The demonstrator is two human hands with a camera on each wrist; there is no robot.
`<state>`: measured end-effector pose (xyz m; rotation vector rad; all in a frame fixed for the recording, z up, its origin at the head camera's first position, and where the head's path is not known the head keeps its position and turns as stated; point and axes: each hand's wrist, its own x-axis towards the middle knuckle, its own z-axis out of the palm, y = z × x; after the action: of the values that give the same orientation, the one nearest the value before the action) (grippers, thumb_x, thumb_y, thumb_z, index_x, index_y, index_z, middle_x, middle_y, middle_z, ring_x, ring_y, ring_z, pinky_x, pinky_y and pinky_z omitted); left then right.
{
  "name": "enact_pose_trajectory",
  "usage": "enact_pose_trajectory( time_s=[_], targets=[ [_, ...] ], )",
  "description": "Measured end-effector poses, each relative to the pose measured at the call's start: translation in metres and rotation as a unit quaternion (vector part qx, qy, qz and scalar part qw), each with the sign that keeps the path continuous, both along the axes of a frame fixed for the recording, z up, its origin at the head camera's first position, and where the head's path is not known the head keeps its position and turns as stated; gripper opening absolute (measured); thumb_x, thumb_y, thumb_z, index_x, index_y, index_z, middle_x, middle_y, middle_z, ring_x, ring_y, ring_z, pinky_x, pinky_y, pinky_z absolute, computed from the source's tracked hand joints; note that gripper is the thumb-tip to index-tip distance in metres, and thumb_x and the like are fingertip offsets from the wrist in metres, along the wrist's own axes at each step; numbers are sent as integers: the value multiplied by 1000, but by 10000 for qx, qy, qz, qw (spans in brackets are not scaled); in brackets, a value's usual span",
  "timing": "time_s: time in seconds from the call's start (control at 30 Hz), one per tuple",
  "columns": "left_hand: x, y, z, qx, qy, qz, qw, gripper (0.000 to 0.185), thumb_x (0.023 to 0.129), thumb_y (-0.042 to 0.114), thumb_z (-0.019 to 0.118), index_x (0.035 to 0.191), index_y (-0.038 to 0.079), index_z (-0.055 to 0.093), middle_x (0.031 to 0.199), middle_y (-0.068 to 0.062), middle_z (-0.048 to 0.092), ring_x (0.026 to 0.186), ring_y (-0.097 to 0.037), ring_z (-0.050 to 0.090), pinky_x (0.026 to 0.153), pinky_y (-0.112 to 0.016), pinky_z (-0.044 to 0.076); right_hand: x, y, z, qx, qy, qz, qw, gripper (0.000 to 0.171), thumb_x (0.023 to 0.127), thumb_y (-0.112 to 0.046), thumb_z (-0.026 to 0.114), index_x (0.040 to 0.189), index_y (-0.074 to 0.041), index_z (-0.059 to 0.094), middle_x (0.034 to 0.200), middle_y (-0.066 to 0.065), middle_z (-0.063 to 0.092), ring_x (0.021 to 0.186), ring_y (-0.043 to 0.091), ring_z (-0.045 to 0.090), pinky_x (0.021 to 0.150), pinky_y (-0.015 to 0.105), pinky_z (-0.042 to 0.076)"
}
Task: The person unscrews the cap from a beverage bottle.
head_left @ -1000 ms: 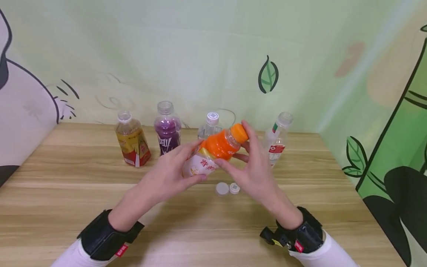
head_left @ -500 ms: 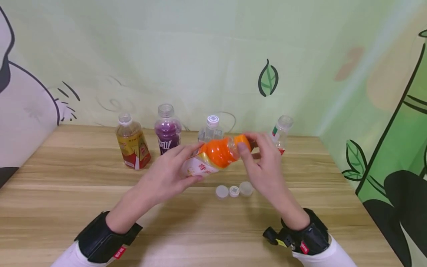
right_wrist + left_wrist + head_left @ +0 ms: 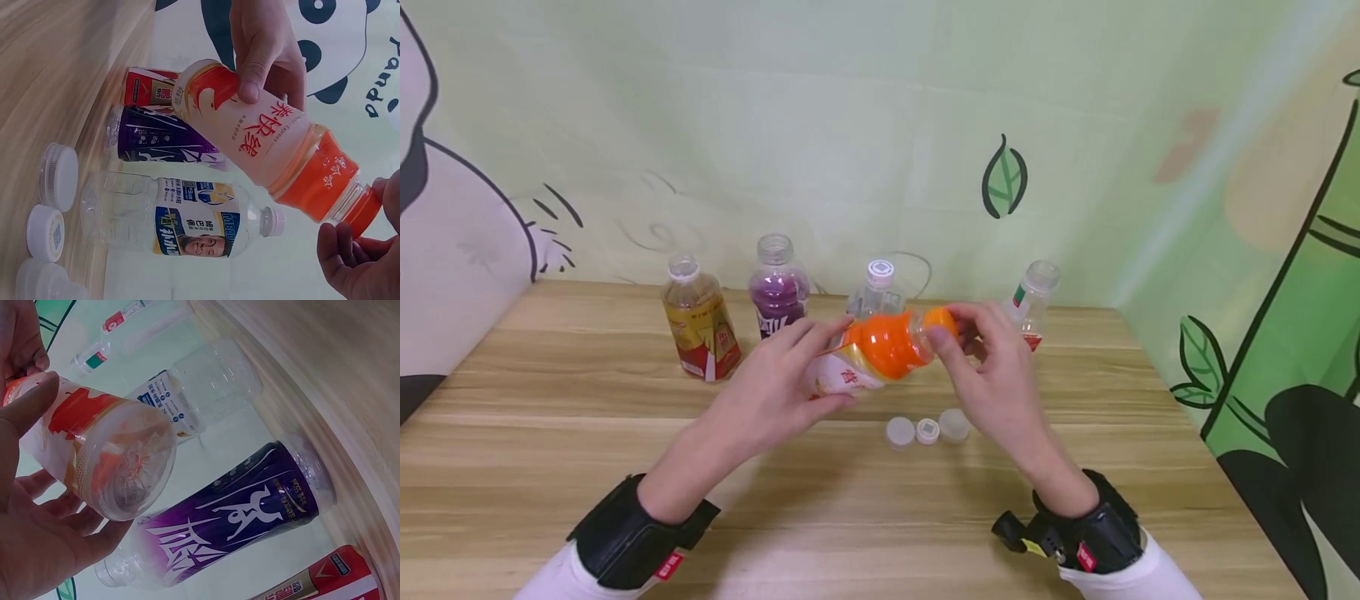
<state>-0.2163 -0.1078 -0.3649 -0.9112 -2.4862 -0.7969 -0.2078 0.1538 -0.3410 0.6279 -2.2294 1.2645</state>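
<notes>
Nearest, above the desk [image 3: 820, 533], the left hand [image 3: 782, 367] is wrapped round the lower body of a plastic bottle with a bright orange shoulder and a white printed label [image 3: 859, 360], thumb on one side and fingers curled beneath. The right hand [image 3: 996, 362] is closed to a pinch, thumb against fingers, on its ridged-looking orange screw cap [image 3: 940, 320]. The bottle lies tilted in the air between them, neck toward the right hand; the cap sits at the neck, and whether it is loose I cannot tell.

The step seems to be turning that cap. The left hand should hold firmly enough to stop the body spinning, without squeezing the thin wall; the right should twist in line with the neck, regripping in short turns. Raising the neck would be safer, since any liquid inside could spill.

Just below, three whitish round caps [image 3: 927, 431] lie side by side on the desk, best not knocked. Beyond stand the yellow-and-red square-sided bottle [image 3: 700, 329], the purple bottle [image 3: 778, 296], the clear bottle with a white cap [image 3: 878, 296] and a clear bottle with red and green printing [image 3: 1030, 312], which the right elbow and knuckles should clear.
</notes>
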Motion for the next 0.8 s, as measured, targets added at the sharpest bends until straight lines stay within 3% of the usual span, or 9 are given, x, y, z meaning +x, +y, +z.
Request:
enact_pose_trajectory(
  time_s=[0.2,0.47,0.8],
  targets=[
    [-1,0,0,-159,-17,124,9998,81,76,32,94,144,6,56,118,-7,66,96,-23,63,82,-40,59,-1,-1,-2,-140,-176,101,9997,27,95,-10,75,118,2,67,102,8,61,84,18,55,69,21,49],
    [-1,-2,0,-311,105,84,9994,76,81,30,90,144,3,56,119,-12,67,99,-28,66,84,-42,60,-2,-4,-4,-461,-375,428,9973,29,94,-4,74,119,6,65,102,12,56,89,22,53,71,18,50],
    [-1,-3,0,-482,17,49,9988,73,83,27,89,142,0,57,124,-17,67,105,-32,66,87,-46,59,-4,-3,-6,-509,-572,643,9950,27,94,-1,72,119,6,65,101,12,56,88,24,54,68,18,51]
  ],
)
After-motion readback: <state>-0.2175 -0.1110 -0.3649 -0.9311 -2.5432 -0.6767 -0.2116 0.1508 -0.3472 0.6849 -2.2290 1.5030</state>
